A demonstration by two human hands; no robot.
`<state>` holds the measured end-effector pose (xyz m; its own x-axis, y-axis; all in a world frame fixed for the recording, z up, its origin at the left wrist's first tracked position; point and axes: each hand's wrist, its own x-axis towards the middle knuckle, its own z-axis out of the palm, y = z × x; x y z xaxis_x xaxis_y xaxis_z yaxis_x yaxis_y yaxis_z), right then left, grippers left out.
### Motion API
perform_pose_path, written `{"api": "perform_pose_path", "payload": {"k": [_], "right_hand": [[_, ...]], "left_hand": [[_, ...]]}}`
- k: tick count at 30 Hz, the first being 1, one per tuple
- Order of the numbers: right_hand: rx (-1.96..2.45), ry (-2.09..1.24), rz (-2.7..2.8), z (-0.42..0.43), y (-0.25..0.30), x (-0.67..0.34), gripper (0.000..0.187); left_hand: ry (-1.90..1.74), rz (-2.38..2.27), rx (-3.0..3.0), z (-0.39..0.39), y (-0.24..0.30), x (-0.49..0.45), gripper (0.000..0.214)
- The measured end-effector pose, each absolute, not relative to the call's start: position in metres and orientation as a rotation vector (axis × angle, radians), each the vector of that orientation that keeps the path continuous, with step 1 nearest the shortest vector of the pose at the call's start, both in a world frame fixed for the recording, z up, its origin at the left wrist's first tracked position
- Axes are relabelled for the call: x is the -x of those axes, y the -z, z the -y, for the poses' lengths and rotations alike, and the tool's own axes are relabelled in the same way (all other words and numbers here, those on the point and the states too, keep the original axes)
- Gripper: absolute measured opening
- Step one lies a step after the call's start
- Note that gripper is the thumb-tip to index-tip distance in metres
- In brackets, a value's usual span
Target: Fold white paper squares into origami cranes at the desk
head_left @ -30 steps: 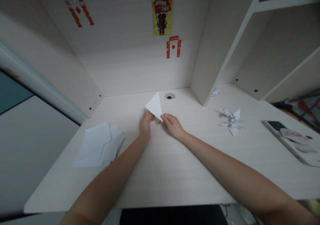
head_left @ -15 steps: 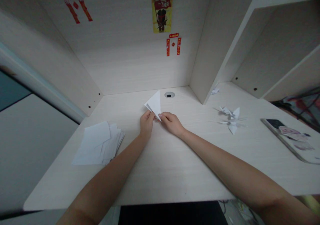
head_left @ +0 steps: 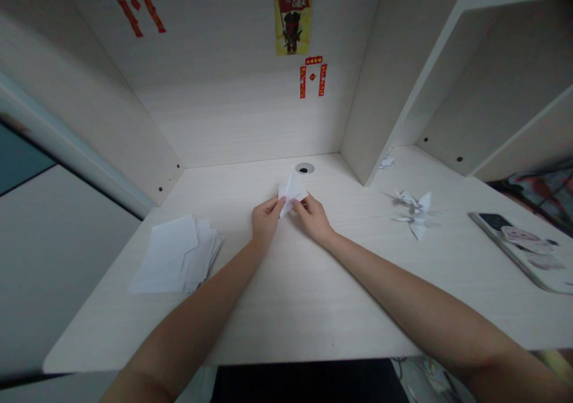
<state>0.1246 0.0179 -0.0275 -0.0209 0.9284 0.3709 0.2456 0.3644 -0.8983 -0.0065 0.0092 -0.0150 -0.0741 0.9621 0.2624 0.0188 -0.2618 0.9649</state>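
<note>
A small folded piece of white paper [head_left: 292, 189] is held between both hands over the middle of the desk. My left hand [head_left: 266, 217] pinches its left edge between thumb and fingers. On the other side, my right hand [head_left: 313, 217] has its thumb on the paper's lower front and its fingers behind. The paper's upper part points up and away, with a flap angled to the right. Its lower folds are partly hidden by my fingers.
A stack of white paper sheets [head_left: 172, 254] lies on the desk [head_left: 286, 307] at left. Folded paper cranes [head_left: 416, 209] sit to the right, with another white folded piece [head_left: 387, 160] by the upright panel [head_left: 380, 92]. A phone [head_left: 523, 248] lies far right. Behind the hands is a cable hole [head_left: 305, 168].
The folded paper has turned in my hands, its flap swinging from the left to the right. My right hand has shifted its grip slightly, and its fingers now reach behind the paper.
</note>
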Motion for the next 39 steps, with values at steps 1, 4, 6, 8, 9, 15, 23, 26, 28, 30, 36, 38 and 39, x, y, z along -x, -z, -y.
{"api": "perform_pose_path", "payload": {"k": [1,4,6,8,9,15,23,26,28,30,36,38,39], "right_hand": [[1.102,-0.790,1.481,-0.019,0.029,-0.125,0.030],[1.063,-0.899,1.294,-0.025,0.032,-0.127,0.030],[1.052,-0.946,1.198,-0.029,0.032,-0.128,0.030],[1.057,-0.967,1.149,-0.030,0.031,-0.129,0.030],[1.059,-0.977,1.145,-0.030,0.030,-0.128,0.030],[0.896,-1.018,1.164,-0.023,0.022,-0.129,0.055],[0.884,-0.920,1.312,-0.028,0.020,-0.140,0.046],[0.901,-0.880,1.317,-0.028,0.021,-0.142,0.051],[0.903,-0.877,1.352,-0.026,0.020,-0.142,0.046],[0.894,-0.917,1.414,-0.025,0.020,-0.141,0.033],[0.997,-0.960,1.300,-0.027,0.020,-0.138,0.035],[1.004,-0.993,1.254,-0.028,0.022,-0.138,0.035],[1.005,-0.998,1.234,-0.030,0.023,-0.139,0.034]], "left_hand": [[-1.466,-1.141,-1.368,-0.010,0.015,0.006,0.029],[-1.515,-1.126,-1.325,-0.011,0.015,0.007,0.027],[-1.568,-1.105,-1.254,-0.014,0.016,0.008,0.028],[-1.622,-1.090,-1.153,-0.016,0.018,0.009,0.031],[-1.639,-1.085,-1.105,-0.017,0.019,0.010,0.032],[-1.650,-1.116,-1.034,-0.020,0.020,0.011,0.034],[-1.649,-1.107,-1.180,-0.018,0.023,0.013,0.029],[-1.637,-1.109,-1.167,-0.019,0.023,0.012,0.028],[-1.623,-1.097,-1.175,-0.019,0.022,0.011,0.028],[-1.615,-1.071,-1.172,-0.019,0.021,0.009,0.028],[-1.634,-1.067,-1.134,-0.020,0.021,0.008,0.028],[-1.638,-1.071,-1.132,-0.021,0.022,0.009,0.029],[-1.641,-1.067,-1.124,-0.022,0.023,0.009,0.029]]}}
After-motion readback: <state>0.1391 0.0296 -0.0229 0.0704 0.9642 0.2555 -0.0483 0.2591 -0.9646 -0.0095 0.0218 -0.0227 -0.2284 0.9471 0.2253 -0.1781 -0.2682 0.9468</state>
